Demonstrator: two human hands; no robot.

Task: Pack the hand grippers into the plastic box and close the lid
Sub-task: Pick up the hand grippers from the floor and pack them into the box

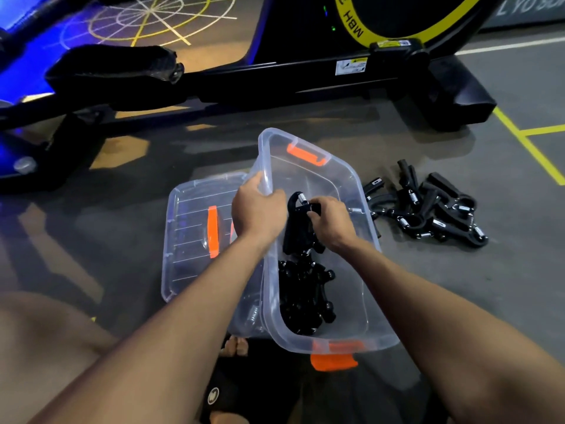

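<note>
Head view: clear plastic box sat on the gym floor, tipped up on its left side. Left hand was clamped on the box's left rim. Right hand was inside the box, fingers closed around a black hand gripper. More grippers lay at the box's near end. Loose pile lay right of the box. Lid lay flat left of the box, orange latch up.

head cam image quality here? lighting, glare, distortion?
Head view: dim, with blue light spilling top left; wide-angle bending at the edges; soft glare on the clear plastic box and lid; black hand grippers inside merge into one dark mass; forearms near the lens look soft.
</note>
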